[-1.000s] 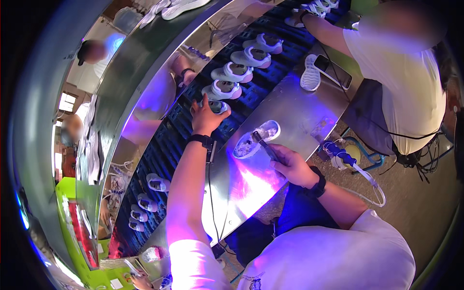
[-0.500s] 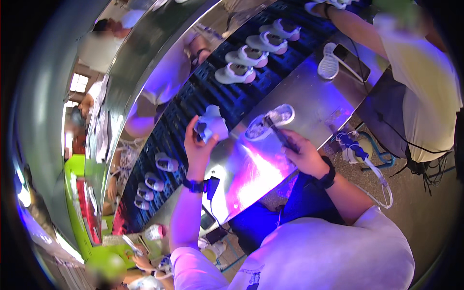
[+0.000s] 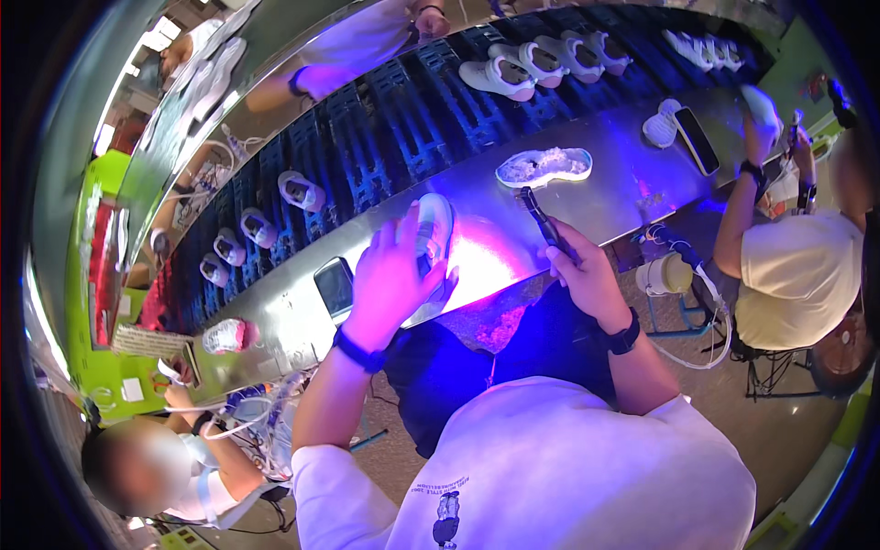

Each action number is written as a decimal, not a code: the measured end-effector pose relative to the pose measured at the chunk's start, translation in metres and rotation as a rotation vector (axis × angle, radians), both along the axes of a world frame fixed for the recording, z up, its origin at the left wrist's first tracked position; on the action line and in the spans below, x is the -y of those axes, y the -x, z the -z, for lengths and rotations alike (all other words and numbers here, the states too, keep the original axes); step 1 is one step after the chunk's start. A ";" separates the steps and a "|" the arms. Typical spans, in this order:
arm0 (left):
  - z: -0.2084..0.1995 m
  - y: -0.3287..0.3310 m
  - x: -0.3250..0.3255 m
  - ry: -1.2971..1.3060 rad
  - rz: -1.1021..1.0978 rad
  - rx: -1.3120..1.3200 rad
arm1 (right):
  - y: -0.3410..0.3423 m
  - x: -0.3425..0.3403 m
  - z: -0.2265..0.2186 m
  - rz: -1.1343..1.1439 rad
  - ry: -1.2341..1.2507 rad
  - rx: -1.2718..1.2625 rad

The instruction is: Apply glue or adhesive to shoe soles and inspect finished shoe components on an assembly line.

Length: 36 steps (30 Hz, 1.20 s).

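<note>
My left hand (image 3: 396, 273) is wrapped over a pale shoe upper (image 3: 438, 220) above the steel table (image 3: 367, 247). Its fingers lie along one side and the thumb reaches round the other, hiding much of the upper. In my right hand (image 3: 591, 280) is a black-handled brush (image 3: 543, 223), tip pointing up and left. Just beyond that tip, apart from it, a white shoe sole (image 3: 544, 167) lies inner side up on the table, its inside whitish and uneven.
Pale shoes (image 3: 497, 77) stand in groups on the dark slatted conveyor (image 3: 367, 151) along the table's far side. A phone (image 3: 335, 286) lies left of my left hand. Another phone (image 3: 697, 139) rests by a loose sole (image 3: 660, 128). Co-workers sit left and right.
My left hand has turned over and brought the shoe upper lower. The brush has come away from the sole. The whole view has shifted.
</note>
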<state>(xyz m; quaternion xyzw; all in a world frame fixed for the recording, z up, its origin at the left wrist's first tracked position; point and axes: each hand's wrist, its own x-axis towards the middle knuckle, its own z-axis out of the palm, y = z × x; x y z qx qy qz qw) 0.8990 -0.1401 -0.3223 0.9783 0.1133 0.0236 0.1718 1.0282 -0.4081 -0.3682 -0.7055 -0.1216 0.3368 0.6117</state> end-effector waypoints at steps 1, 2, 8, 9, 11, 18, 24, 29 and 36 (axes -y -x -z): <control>0.006 -0.005 0.004 -0.041 -0.098 -0.227 | 0.003 -0.003 -0.002 -0.025 0.014 0.054; 0.016 -0.006 0.006 -0.074 -0.187 -0.456 | 0.006 -0.003 -0.004 -0.041 0.032 0.107; 0.042 0.027 -0.015 0.843 -0.411 0.058 | 0.017 0.018 -0.037 -0.028 0.015 0.111; 0.042 0.038 -0.015 1.013 -0.460 0.040 | 0.018 0.022 -0.033 -0.038 -0.026 0.125; 0.045 0.060 -0.003 1.138 -0.463 0.247 | 0.017 0.025 -0.033 -0.054 -0.023 0.128; 0.015 0.078 0.029 0.461 -0.101 0.664 | 0.024 0.009 -0.059 -0.192 -0.032 0.209; -0.004 0.086 0.037 0.214 0.216 0.686 | 0.021 0.000 -0.085 -0.357 0.007 0.337; -0.009 0.078 0.038 0.098 0.326 0.698 | 0.012 -0.015 -0.091 -0.406 -0.030 0.474; -0.005 0.063 0.040 0.078 0.416 0.647 | -0.002 -0.008 -0.083 -0.403 0.004 0.526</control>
